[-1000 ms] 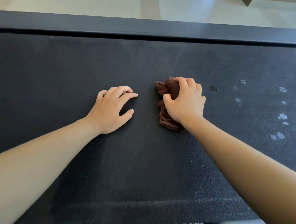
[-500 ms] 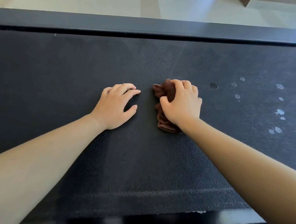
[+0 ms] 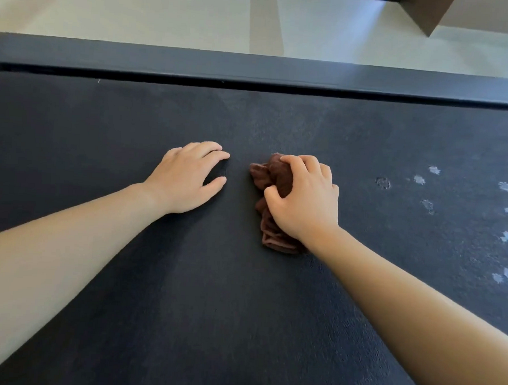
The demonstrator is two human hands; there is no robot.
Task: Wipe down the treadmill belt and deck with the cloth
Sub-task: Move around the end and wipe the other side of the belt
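Note:
The black textured treadmill belt [image 3: 240, 309] fills most of the view. My right hand [image 3: 305, 198] grips a bunched brown cloth [image 3: 275, 175] and presses it onto the belt near the middle. My left hand [image 3: 188, 178] rests on the belt just left of the cloth, fingers bent with the tips touching the surface, holding nothing. Several pale dusty marks [image 3: 506, 235] dot the belt to the right of the cloth. The dark deck rail [image 3: 253, 67] runs along the belt's far edge.
Pale floor [image 3: 138, 9] lies beyond the rail. A brown box-like corner [image 3: 427, 13] shows at the top right. A dark gap [image 3: 252, 84] separates the belt from the rail.
The view has tilted up, showing more floor and hiding the near rail. Both hands stay side by side on the belt, the right still gripping the cloth.

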